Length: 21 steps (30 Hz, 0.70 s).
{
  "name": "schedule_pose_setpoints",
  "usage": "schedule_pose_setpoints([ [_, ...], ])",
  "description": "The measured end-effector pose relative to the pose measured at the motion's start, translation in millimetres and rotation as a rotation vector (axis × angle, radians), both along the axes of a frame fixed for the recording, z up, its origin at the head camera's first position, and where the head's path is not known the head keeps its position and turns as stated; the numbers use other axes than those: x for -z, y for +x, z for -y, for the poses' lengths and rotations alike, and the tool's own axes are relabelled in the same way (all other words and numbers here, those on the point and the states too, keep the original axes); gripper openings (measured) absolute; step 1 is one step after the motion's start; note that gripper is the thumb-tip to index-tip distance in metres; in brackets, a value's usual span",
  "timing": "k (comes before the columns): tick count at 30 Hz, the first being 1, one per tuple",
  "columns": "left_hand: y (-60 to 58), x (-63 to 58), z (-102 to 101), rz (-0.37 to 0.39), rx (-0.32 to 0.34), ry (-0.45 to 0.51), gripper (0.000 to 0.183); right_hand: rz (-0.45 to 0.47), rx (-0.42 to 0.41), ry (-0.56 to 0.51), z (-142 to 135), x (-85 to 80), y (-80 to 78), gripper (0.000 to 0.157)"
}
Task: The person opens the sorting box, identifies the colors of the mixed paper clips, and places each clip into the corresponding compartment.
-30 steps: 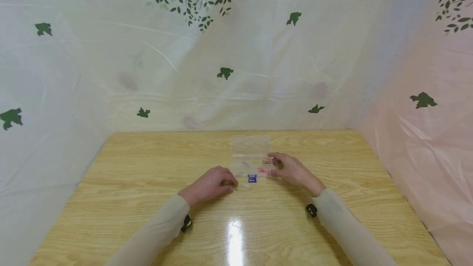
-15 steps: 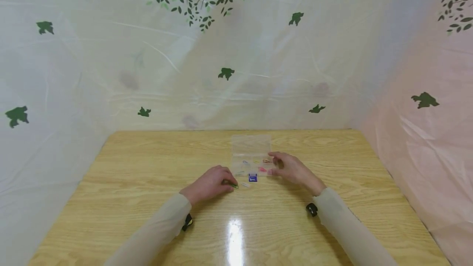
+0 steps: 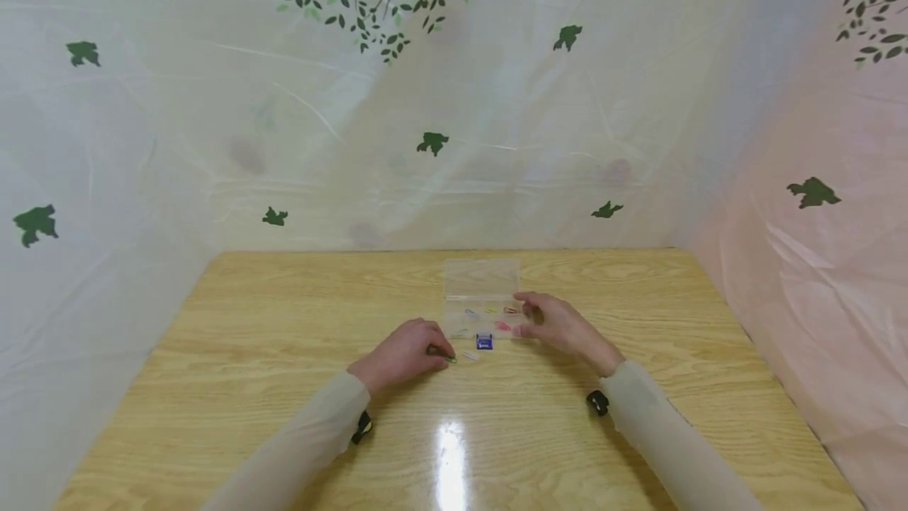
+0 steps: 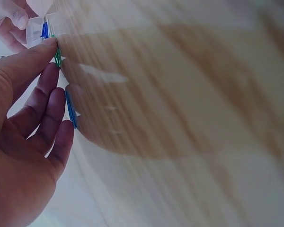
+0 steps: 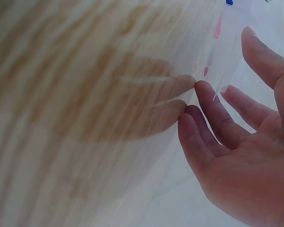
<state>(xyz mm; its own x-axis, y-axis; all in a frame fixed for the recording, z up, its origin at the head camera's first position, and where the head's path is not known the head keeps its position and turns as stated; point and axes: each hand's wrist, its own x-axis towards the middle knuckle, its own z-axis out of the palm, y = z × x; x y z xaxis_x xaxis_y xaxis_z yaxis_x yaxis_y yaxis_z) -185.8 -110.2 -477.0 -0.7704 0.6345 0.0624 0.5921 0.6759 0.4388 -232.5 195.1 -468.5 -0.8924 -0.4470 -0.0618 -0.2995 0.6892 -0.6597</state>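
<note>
On the wooden table stands a clear plastic box (image 3: 482, 278), its lid tipped back and a blue latch (image 3: 485, 341) at its front. Several coloured paper clips lie inside, among them a pink clip (image 3: 503, 326). My left hand (image 3: 406, 352), left of the box front, pinches a green paper clip (image 4: 57, 57) between thumb and forefinger. In the left wrist view a blue clip (image 4: 71, 109) lies by the other fingertips. My right hand (image 3: 560, 327) holds the box's right side, thumb at the front corner and fingers at the rear; other fingertips rest on the table.
A pale paper clip (image 3: 470, 356) lies on the table just in front of the box, between left hand and latch. Behind the table (image 3: 284, 290) hangs a pale curtain (image 3: 319, 180) with leaf and bird prints, which also runs along both sides.
The green paper clip in my left fingers has tilted a little flatter. Both hands otherwise stay in place, and the box has not moved.
</note>
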Motion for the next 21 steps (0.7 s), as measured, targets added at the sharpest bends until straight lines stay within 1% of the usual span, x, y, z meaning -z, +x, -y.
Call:
schedule_pose_setpoints([
  [9, -1.0, -1.6, 0.8, 0.014, -0.006, -0.012, 0.008, 0.01, 0.013, 0.007, 2.6, 2.0, -1.3, 0.064],
  [16, -2.0, -2.1, 0.2, 0.036, -0.002, 0.0, 0.005, 0.002, 0.013, 0.014, 3.2, 1.1, -1.5, 0.064],
  [21, -2.4, -2.6, -0.7, 0.033, -0.001, -0.008, 0.005, 0.001, 0.012, 0.016, 3.5, 0.8, -1.5, 0.064],
])
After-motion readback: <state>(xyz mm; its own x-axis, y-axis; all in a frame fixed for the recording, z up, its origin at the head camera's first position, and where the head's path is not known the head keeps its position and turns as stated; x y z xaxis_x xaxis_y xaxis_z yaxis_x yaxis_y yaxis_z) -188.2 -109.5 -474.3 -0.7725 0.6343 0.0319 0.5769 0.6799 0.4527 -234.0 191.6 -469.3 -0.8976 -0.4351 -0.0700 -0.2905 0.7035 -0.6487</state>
